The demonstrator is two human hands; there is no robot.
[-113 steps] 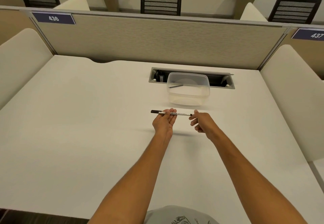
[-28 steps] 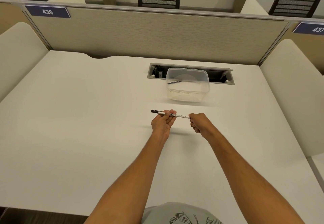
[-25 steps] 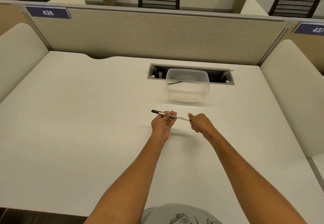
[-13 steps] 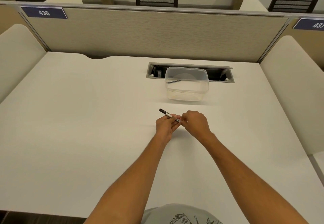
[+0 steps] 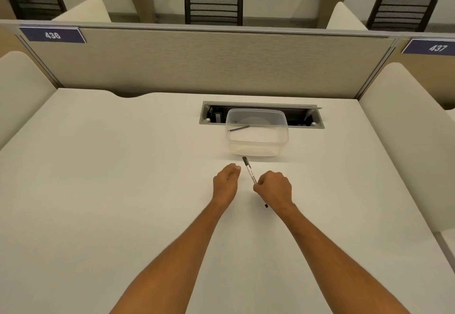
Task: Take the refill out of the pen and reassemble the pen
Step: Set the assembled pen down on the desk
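Note:
A slim white pen (image 5: pixel 249 170) with a black cap end points away from me toward the clear box. My right hand (image 5: pixel 273 187) grips its near part, fingers curled round the barrel; the pen's dark tail end (image 5: pixel 266 205) shows below the wrist. My left hand (image 5: pixel 226 181) hovers just left of the pen, fingers relaxed, holding nothing. A thin dark refill (image 5: pixel 238 128) lies inside the clear plastic box (image 5: pixel 257 147) beyond the hands.
A recessed cable tray (image 5: pixel 305 114) sits in the white desk (image 5: pixel 98 178) behind the box. A beige partition (image 5: pixel 197 62) closes the far edge, and cream side panels flank the desk. Chairs and plants stand beyond.
The pen was held level between both hands; my left hand has let go, and my right hand has turned the pen so it points away toward the box.

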